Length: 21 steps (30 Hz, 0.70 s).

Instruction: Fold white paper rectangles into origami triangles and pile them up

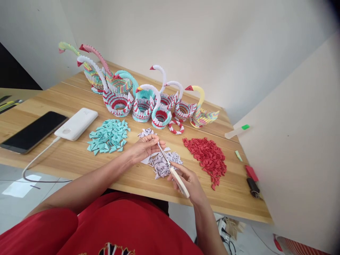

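White-handled scissors (179,181) are in my right hand (188,180), their blades pointing up and left. The blade tips reach my left hand (145,147), whose fingertips are pinched together; a small white piece seems to be between them, too small to make out. Below the hands lies a pile of pale lilac folded paper pieces (162,166), with a flat white paper strip (146,160) at its left edge. A smaller lilac pile (146,132) sits just behind my left hand.
Several folded-paper swans (120,104) stand at the back, beside a red-and-white ring (176,132). Teal pieces (108,137) lie left, red pieces (208,157) right. A phone (34,131) and a cabled power bank (77,124) lie far left; a black object (253,187) lies far right.
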Each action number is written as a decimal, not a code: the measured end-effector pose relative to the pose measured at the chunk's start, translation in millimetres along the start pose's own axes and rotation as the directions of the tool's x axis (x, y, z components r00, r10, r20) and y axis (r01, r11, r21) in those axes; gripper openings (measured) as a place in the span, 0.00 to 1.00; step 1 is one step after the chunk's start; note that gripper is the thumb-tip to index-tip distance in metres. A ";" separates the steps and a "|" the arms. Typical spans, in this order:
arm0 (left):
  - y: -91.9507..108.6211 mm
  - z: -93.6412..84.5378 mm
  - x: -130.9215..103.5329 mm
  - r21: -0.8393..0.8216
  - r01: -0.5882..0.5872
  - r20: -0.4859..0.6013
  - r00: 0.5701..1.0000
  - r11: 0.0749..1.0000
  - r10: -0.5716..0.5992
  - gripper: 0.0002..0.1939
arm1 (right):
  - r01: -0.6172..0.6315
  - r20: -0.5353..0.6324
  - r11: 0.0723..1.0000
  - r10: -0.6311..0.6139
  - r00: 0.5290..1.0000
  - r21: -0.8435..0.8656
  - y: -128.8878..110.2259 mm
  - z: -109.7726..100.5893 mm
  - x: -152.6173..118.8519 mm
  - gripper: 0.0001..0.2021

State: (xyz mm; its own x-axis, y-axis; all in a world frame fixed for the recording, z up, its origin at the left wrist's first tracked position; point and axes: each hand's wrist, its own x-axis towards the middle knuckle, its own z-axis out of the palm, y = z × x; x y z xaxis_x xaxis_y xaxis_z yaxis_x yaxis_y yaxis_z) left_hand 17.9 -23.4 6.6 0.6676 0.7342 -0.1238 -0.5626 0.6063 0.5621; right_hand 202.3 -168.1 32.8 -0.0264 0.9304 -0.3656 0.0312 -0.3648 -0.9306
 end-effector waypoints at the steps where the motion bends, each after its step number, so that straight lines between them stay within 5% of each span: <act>1: 0.1 -0.1 -0.1 0.002 0.003 0.002 1.000 1.000 -0.003 0.08 | -0.002 -0.003 1.000 0.002 1.000 -0.008 0.0 -0.4 0.3 0.24; 9: 1.4 -0.4 0.0 0.001 0.014 0.014 1.000 1.000 -0.014 0.08 | 0.024 -0.027 0.999 -0.026 0.999 -0.040 -0.9 -2.7 1.7 0.24; 14: 1.8 0.5 0.1 0.020 0.005 0.000 1.000 1.000 -0.005 0.09 | 0.098 -0.097 0.962 -0.126 0.987 -0.254 -4.3 3.5 -1.1 0.22; 21: 0.2 2.8 0.6 0.042 -0.038 -0.067 0.997 0.998 0.041 0.10 | 0.281 -0.061 0.609 -0.478 0.876 -0.741 -0.8 16.9 -2.1 0.20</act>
State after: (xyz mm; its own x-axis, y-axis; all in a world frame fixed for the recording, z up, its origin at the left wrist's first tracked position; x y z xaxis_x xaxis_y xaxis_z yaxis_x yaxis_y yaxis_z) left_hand 19.5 -23.6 8.9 0.6099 0.7772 -0.1548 -0.5668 0.5643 0.6002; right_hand 185.5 -170.4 34.0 0.0228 0.9918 0.1261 0.7523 0.0661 -0.6555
